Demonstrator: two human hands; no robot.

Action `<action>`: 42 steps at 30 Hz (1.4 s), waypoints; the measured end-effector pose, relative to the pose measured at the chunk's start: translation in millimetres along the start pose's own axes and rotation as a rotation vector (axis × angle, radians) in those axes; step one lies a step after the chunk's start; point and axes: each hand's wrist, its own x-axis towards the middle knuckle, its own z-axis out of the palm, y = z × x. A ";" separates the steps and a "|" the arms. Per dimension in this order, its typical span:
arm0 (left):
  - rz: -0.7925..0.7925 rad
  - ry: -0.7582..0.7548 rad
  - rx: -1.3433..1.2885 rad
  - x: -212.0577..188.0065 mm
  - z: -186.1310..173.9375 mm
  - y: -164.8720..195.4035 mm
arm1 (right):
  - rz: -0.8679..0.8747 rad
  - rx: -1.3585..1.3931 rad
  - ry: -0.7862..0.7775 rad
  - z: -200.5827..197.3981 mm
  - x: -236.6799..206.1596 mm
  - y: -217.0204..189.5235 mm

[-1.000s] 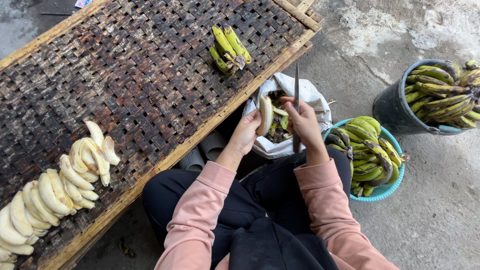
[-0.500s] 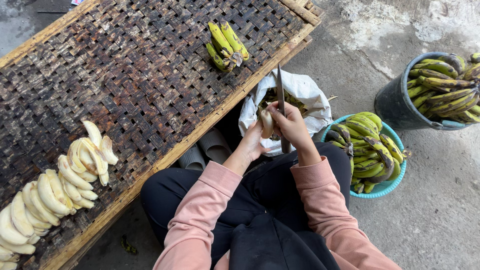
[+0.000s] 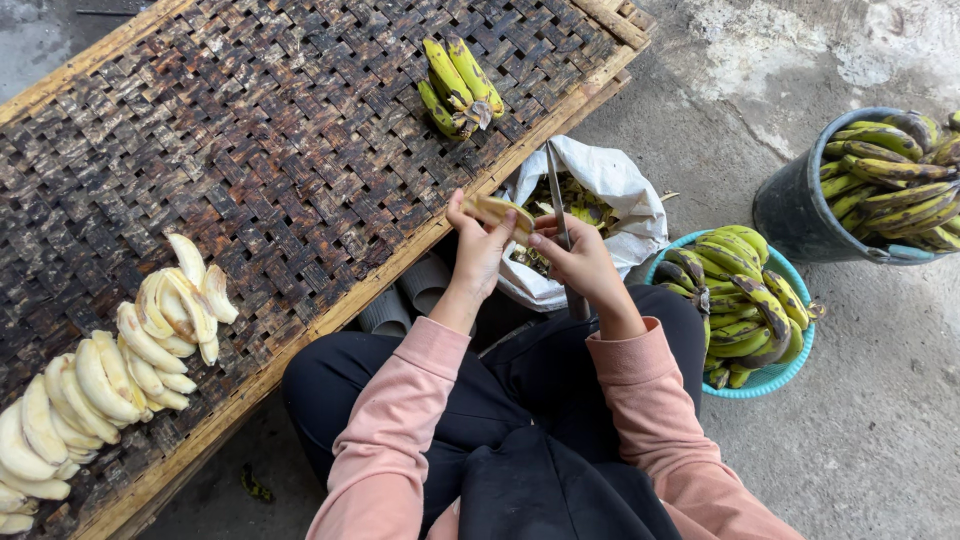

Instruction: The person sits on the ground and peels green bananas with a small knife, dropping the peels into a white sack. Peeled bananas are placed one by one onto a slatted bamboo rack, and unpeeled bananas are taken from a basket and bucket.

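Bananas, peeled and pale [image 3: 110, 370], lay in a row along the lower left of the frame on the woven bamboo rack [image 3: 290, 150], so a fair batch looked done already. Higher up, near the top centre, one small bunch of green-yellow bananas [image 3: 458, 88] sat unpeeled on the same rack. At the middle of the frame the left hand [image 3: 480, 245] was raised, fingers curled round a half-peeled banana [image 3: 497, 210], skin partly off. Just beside it the right hand [image 3: 580, 262] was clenched on a knife [image 3: 556, 195], blade pointing up and away, thumb reaching toward the fruit. Both wrists were bent inward over a white sack of peelings [image 3: 610, 185] at the rack's edge. Further right, a turquoise basket [image 3: 770, 375] was heaped with unpeeled bananas, and in the upper right a dark bucket [image 3: 800, 210] was full as well. By that showing, plenty was left: two containers against one row finished.
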 end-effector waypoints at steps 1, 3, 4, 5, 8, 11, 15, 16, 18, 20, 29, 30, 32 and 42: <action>0.107 -0.019 0.135 -2.2 3.8 6.8 | 0.005 -0.006 0.005 1.5 0.3 2.2; 0.324 -0.060 0.404 -6.0 11.2 17.8 | -0.003 -0.058 0.031 1.7 1.5 7.0; 0.266 -0.096 0.370 -7.7 14.1 22.6 | -0.015 -0.102 0.050 1.7 2.6 9.8; 0.207 -0.132 0.335 -9.4 16.2 27.3 | -0.026 -0.147 0.069 0.2 3.2 12.6; 0.012 -0.297 0.213 -11.8 14.0 45.8 | -0.114 -0.253 0.122 -11.5 7.7 19.4; -0.219 -0.441 0.141 -14.4 3.5 61.9 | -0.294 -0.421 0.345 -31.2 15.1 24.5; -0.308 -0.477 0.003 -11.4 -0.7 62.0 | -0.207 -0.482 0.480 -58.5 22.8 25.3; -0.283 -0.450 -0.037 -9.7 0.0 59.7 | -0.187 -0.516 0.463 -60.8 23.9 24.5; -0.237 -0.395 -0.116 -6.8 1.7 54.8 | -0.254 -0.626 0.451 -58.9 21.7 22.0; -0.220 -0.336 -0.201 -3.7 4.2 51.0 | -0.434 -0.773 0.454 -46.0 14.3 19.9; -0.268 -0.321 -0.458 4.9 -4.6 22.8 | -0.614 -0.543 0.019 15.3 -10.3 4.6; -0.262 -0.309 -0.458 7.4 -6.8 19.2 | -0.560 -0.527 0.028 18.5 -11.0 4.5; -0.225 -0.330 -0.486 10.6 -10.4 14.5 | -0.450 -0.493 0.045 22.0 -11.1 5.5; -0.469 -0.538 -0.556 -9.2 4.1 31.1 | -0.317 -0.630 0.564 -42.3 22.5 14.1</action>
